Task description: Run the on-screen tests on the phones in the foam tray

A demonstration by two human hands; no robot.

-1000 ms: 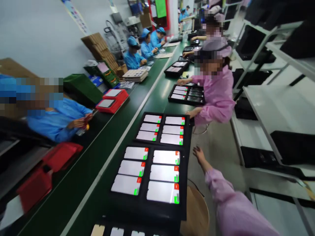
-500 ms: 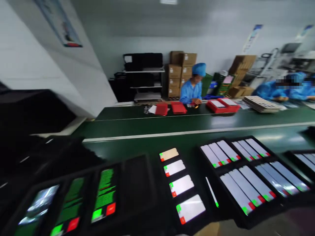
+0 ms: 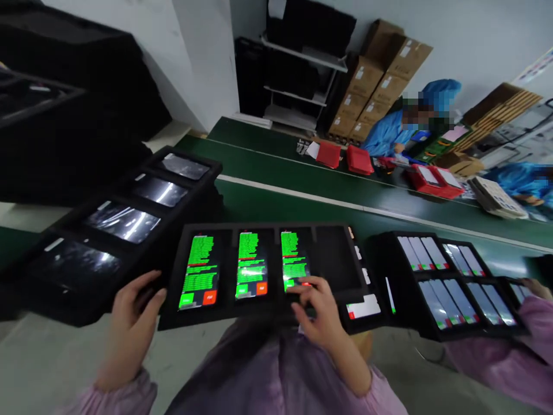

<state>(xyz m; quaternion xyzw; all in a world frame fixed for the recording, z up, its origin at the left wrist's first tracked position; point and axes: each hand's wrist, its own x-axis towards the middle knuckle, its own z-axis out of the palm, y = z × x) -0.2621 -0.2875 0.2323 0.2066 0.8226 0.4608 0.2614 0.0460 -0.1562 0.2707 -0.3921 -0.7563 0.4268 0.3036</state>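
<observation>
The left hand (image 3: pixel 133 320) was spread beside the black tray (image 3: pixel 337 262) at the tabletop's (image 3: pixel 268 202) edge, the right hand (image 3: pixel 317 311) loosely spread over its rightmost phone (image 3: pixel 295 262), whose green lettering (image 3: pixel 290 245) was too blurred to read.

Three phones (image 3: pixel 251 262) lie in the middle tray (image 3: pixel 338 256), between the left-hand tray (image 3: pixel 170 223) and right-hand trays (image 3: pixel 451 275).

1. Flat black rectangular tray (image 3: pixel 337 259) — at the green counter (image 3: pixel 263 199)'s near side, long side crosswise.
2. Three black rectangular phone-like devices (image 3: pixel 250 262) — side by side inside, face up, screens showing green text above green and red blocks.
</observation>
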